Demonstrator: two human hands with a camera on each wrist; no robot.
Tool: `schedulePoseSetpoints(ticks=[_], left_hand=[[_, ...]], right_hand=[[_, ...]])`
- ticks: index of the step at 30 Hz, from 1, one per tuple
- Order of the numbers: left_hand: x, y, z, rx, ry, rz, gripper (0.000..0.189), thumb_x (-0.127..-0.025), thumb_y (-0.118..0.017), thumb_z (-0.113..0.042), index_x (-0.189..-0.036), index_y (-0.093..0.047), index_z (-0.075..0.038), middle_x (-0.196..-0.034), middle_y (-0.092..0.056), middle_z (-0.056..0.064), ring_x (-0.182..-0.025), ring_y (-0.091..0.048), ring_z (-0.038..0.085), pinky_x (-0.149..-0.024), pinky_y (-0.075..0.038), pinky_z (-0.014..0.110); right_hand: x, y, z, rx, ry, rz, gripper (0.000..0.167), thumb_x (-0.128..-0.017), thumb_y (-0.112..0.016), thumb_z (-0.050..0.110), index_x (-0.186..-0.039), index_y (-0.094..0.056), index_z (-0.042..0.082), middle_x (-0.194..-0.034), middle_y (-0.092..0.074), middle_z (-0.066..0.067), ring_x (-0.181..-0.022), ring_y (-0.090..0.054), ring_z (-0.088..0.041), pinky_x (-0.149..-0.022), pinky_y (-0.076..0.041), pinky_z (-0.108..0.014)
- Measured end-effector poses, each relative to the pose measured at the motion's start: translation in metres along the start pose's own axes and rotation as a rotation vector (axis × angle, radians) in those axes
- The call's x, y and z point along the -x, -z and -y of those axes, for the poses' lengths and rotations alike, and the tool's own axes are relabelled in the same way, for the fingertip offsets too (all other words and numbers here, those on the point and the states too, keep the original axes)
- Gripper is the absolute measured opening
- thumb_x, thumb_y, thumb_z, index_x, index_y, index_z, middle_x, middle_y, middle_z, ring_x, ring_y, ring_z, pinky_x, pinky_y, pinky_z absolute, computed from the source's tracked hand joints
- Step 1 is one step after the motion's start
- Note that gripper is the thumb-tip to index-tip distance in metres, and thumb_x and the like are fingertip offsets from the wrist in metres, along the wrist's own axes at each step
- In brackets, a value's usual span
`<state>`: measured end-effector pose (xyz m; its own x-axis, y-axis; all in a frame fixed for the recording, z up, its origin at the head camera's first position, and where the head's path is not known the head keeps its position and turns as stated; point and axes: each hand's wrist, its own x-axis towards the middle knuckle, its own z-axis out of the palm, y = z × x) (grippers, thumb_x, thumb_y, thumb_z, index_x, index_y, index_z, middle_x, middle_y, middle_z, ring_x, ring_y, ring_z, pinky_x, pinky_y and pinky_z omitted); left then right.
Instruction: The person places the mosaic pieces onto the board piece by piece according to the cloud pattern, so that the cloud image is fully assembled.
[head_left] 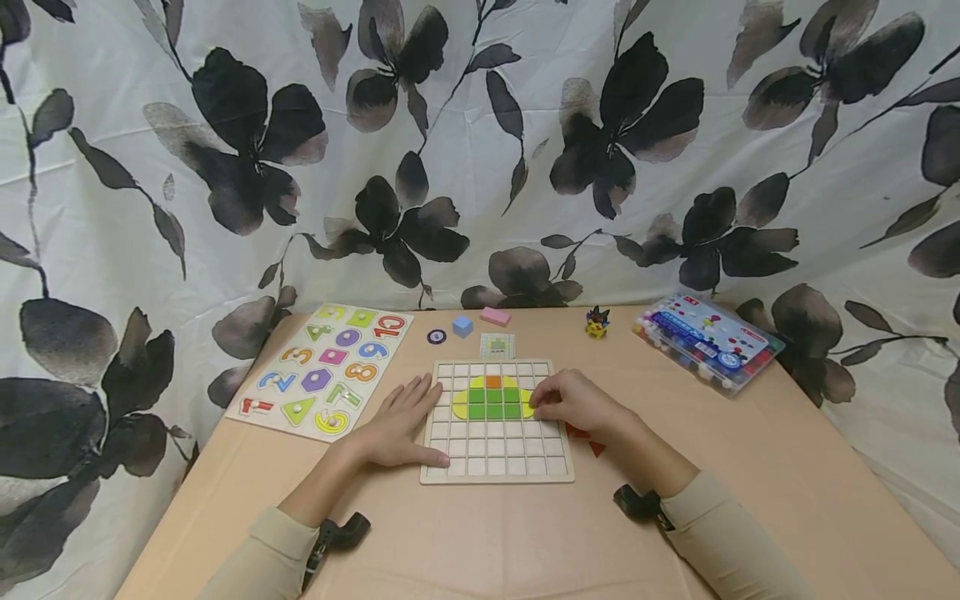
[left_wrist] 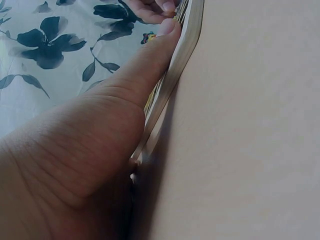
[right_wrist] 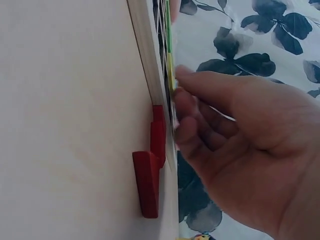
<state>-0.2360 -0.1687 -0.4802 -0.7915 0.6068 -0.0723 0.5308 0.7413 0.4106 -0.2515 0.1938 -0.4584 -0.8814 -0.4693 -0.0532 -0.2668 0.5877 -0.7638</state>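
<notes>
A white-gridded board (head_left: 495,471) lies on the table, with green tiles (head_left: 493,405), an orange tile (head_left: 492,382) and yellow rounded tiles (head_left: 460,404) set in its upper half. My left hand (head_left: 401,421) rests flat along the board's left side, thumb (left_wrist: 162,37) on its lower left edge. At the right end of the pattern, my right hand (head_left: 581,402) has its fingers curled and pinches a yellow tile (right_wrist: 170,70), partly hidden by the fingertips. Red triangular pieces (right_wrist: 146,185) lie beside the board's right edge, below the right hand.
A number-and-shape puzzle board (head_left: 318,375) lies at left. Behind the grid board are a small pattern card (head_left: 497,346), a blue block (head_left: 462,326), a pink block (head_left: 495,317) and a dark round disc (head_left: 437,337). A small figurine (head_left: 597,322) and a clear plastic case (head_left: 708,342) stand at right.
</notes>
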Motion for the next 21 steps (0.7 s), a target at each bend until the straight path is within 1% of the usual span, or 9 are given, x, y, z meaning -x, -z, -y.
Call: schedulePoseSetpoints(ticks=[4, 5, 7, 9, 11, 14, 18, 21], left_hand=[[0.0, -0.001, 0.001, -0.003, 0.0, 0.0, 0.128, -0.079, -0.071, -0.079, -0.167, -0.015, -0.006, -0.175, -0.002, 0.02, -0.163, 0.0, 0.04, -0.13, -0.003, 0.06], [0.0, -0.001, 0.001, -0.003, 0.0, -0.001, 0.128, -0.079, -0.071, -0.079, -0.167, -0.015, -0.006, -0.175, -0.002, 0.02, -0.163, 0.0, 0.039, -0.13, -0.003, 0.06], [0.0, -0.001, 0.001, -0.001, -0.001, -0.002, 0.128, -0.079, -0.071, -0.079, -0.167, -0.015, -0.006, -0.175, -0.002, 0.019, -0.163, 0.0, 0.039, -0.13, -0.003, 0.06], [0.0, 0.0, 0.0, -0.002, 0.001, -0.001, 0.128, -0.079, -0.071, -0.079, -0.167, -0.015, -0.006, -0.175, -0.002, 0.019, -0.163, 0.0, 0.039, -0.13, -0.002, 0.06], [0.0, 0.0, 0.0, -0.001, 0.004, 0.0, 0.128, -0.078, -0.071, -0.08, -0.167, -0.014, -0.006, -0.175, -0.002, 0.019, -0.163, 0.001, 0.039, -0.131, -0.002, 0.059], [0.0, 0.0, 0.0, -0.001, 0.007, 0.004, 0.128, -0.078, -0.07, -0.08, -0.167, -0.014, -0.007, -0.175, -0.001, 0.019, -0.163, 0.001, 0.038, -0.131, -0.001, 0.059], [0.0, -0.001, 0.001, -0.001, 0.005, 0.0, 0.128, -0.078, -0.071, -0.08, -0.167, -0.014, -0.007, -0.175, -0.001, 0.019, -0.163, 0.001, 0.039, -0.131, -0.001, 0.059], [-0.001, -0.002, 0.002, -0.002, 0.004, -0.003, 0.128, -0.078, -0.071, -0.08, -0.167, -0.015, -0.007, -0.175, -0.002, 0.019, -0.163, 0.001, 0.039, -0.13, -0.002, 0.059]], right_hand=[[0.005, 0.006, 0.002, -0.03, -0.032, -0.001, 0.013, -0.092, -0.08, 0.011, -0.105, -0.079, 0.013, -0.093, -0.067, -0.002, -0.092, -0.057, -0.022, -0.076, -0.05, -0.027], [0.007, 0.009, 0.002, -0.031, -0.034, -0.003, 0.014, -0.092, -0.079, 0.011, -0.106, -0.079, 0.012, -0.092, -0.066, -0.003, -0.09, -0.057, -0.023, -0.072, -0.05, -0.027], [0.011, 0.016, 0.003, -0.019, -0.037, 0.0, 0.016, -0.093, -0.078, 0.011, -0.109, -0.078, 0.014, -0.092, -0.064, -0.004, -0.09, -0.057, -0.024, -0.069, -0.051, -0.027], [0.015, 0.023, 0.001, 0.013, -0.024, 0.011, 0.017, -0.095, -0.076, 0.012, -0.111, -0.078, 0.015, -0.093, -0.065, -0.003, -0.091, -0.057, -0.024, -0.069, -0.051, -0.028], [0.019, 0.03, -0.002, 0.054, -0.008, 0.025, 0.018, -0.095, -0.076, 0.014, -0.113, -0.078, 0.016, -0.095, -0.066, -0.001, -0.093, -0.057, -0.023, -0.073, -0.052, -0.028], [0.023, 0.039, -0.009, 0.083, 0.013, 0.051, 0.02, -0.094, -0.076, 0.016, -0.114, -0.077, 0.015, -0.095, -0.068, 0.002, -0.093, -0.058, -0.022, -0.078, -0.052, -0.029], [0.027, 0.048, -0.015, 0.102, 0.027, 0.073, 0.02, -0.092, -0.08, 0.016, -0.112, -0.078, 0.014, -0.093, -0.069, 0.003, -0.089, -0.058, -0.021, -0.077, -0.052, -0.026], [0.029, 0.053, -0.018, 0.121, 0.019, 0.095, 0.019, -0.09, -0.082, 0.015, -0.108, -0.078, 0.014, -0.091, -0.07, 0.003, -0.087, -0.058, -0.02, -0.076, -0.053, -0.025]])
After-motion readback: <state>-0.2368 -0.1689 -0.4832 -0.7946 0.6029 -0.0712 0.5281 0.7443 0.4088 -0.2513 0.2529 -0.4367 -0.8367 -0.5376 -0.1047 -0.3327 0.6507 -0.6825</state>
